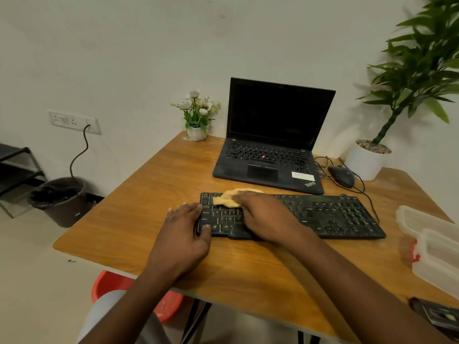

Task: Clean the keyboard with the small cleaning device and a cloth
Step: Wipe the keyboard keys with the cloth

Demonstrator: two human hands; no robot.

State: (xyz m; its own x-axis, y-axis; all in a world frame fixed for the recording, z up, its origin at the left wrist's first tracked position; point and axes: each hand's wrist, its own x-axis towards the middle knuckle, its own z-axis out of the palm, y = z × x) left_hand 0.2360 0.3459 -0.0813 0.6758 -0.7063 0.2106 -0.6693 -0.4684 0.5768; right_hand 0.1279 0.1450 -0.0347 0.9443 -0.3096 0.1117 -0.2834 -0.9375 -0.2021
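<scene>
A black dusty keyboard (330,214) lies across the wooden table (154,184), in front of the laptop. A yellow cloth (227,198) is spread over the keyboard's upper left keys. My right hand (265,214) lies palm down on the cloth, pressing it against the keys, with the fingers stretched over it. At the keyboard's left end my left hand (185,229) rests flat on the table, thumb on the bottom left corner keys, fingers against the edge. No small cleaning device is visible.
An open black laptop (270,155) stands behind the keyboard, with a wired mouse (341,176) to its right. A small flower pot (197,132) and a large potted plant (367,162) sit at the back. Clear plastic boxes (432,247) lie at the right edge; a bin (62,199) stands on the floor.
</scene>
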